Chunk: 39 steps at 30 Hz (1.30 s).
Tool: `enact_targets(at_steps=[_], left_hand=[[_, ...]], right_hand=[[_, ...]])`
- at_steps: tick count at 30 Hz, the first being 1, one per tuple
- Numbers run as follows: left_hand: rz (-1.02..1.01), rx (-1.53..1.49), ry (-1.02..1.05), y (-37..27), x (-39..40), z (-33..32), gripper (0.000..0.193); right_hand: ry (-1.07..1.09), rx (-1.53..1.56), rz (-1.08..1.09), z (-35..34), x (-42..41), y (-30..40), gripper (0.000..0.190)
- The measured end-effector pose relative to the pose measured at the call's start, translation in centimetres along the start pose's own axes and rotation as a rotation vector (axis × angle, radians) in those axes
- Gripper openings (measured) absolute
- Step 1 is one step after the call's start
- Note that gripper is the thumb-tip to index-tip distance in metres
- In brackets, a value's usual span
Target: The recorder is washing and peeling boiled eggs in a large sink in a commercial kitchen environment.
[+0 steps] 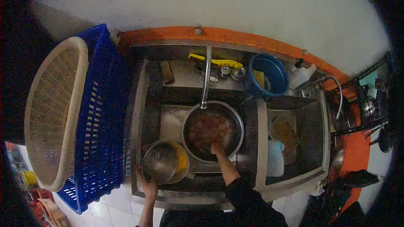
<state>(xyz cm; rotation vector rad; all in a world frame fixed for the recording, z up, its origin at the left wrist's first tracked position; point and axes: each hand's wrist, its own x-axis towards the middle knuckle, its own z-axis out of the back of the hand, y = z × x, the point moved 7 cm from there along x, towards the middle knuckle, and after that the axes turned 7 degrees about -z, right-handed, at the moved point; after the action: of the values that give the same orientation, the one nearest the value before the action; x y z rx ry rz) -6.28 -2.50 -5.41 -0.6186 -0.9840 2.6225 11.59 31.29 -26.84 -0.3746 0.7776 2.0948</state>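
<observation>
My left hand (147,186) grips the near left rim of a round metal bowl (157,165) in the left basin of a steel sink. The bowl overlaps a second round vessel with something yellow (182,159) showing on its right side. My right hand (217,148) reaches over the near rim of a large metal pot (242,126), its fingers curled at the contents. Reddish-brown pieces (210,127) lie in the pot in what looks like dark liquid. Blur hides whether my right fingers hold any of them. A flexible metal spout (206,75) ends above the pot's far rim.
A blue plastic crate (107,116) and a beige woven-look basket (52,110) stand left of the sink. On the back ledge are a yellow-handled brush (227,63), metal drain parts (225,71) and a blue bucket (274,93). The right basin holds a pale plastic jug (275,160).
</observation>
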Motion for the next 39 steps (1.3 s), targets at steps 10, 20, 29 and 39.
enact_targets(at_steps=[10, 20, 29, 39], left_hand=[[-0.268, -0.148, 0.141, 9.5, 0.3, -2.3, 0.071], [-0.37, 0.214, -0.04, 3.6, 0.7, -3.6, 0.023], [-0.325, -0.236, 0.178, -1.4, 0.0, -5.0, 0.026], [-0.182, -0.125, 0.52, 2.2, 2.1, -9.7, 0.077]], right_hand=[[0.347, 0.896, 0.007, -3.5, -0.4, 1.0, 0.022], [0.053, 0.352, 0.411, 9.1, -23.4, 13.7, 0.024], [0.48, 1.405, -0.032, 10.3, -22.3, 19.1, 0.024], [-0.126, 0.576, 0.492, 11.5, -18.9, 24.7, 0.026]])
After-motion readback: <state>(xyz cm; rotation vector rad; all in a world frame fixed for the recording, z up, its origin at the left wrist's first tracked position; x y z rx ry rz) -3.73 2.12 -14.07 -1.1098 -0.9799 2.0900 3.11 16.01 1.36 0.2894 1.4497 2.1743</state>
